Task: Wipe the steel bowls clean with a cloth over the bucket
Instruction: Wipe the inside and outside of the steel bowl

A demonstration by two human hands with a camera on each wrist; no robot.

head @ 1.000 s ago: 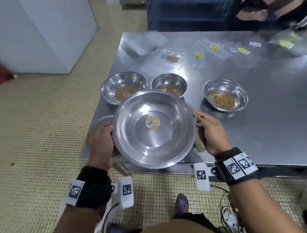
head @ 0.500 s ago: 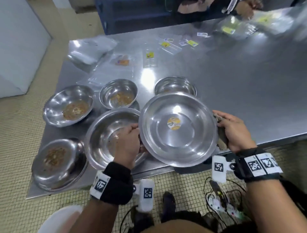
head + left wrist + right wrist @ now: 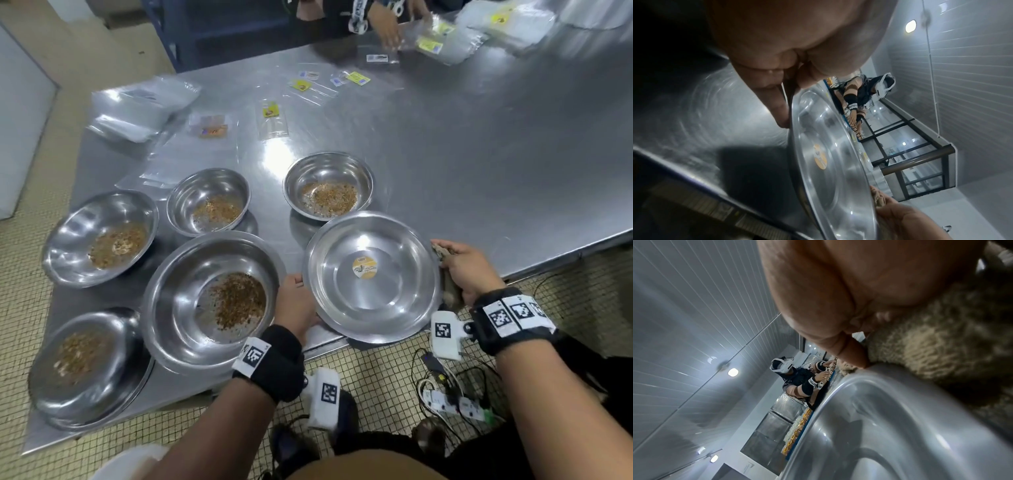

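Note:
A wide clean steel bowl (image 3: 394, 294) with a yellow sticker at its centre sits at the table's front edge, held by both hands. My left hand (image 3: 296, 301) grips its left rim, thumb over the edge (image 3: 777, 104). My right hand (image 3: 462, 270) holds the right rim together with a brownish fuzzy cloth (image 3: 931, 344), pressed against the bowl's outside. Several steel bowls with brown crumbs stand to the left and behind: a large one (image 3: 191, 308), one at the corner (image 3: 85, 370), one further left (image 3: 102, 236), two small ones (image 3: 209, 202) (image 3: 329, 186). No bucket is in view.
The steel table (image 3: 479, 154) carries clear plastic bags and small labelled packets (image 3: 270, 116) at the back. Another person's hands (image 3: 387, 24) work with bags at the far edge. A power strip and cables (image 3: 452, 401) lie on the tiled floor below.
The clean bowl has come down and to the right, onto the table's front edge, beside the dirty bowls. Both hands keep the same hold.

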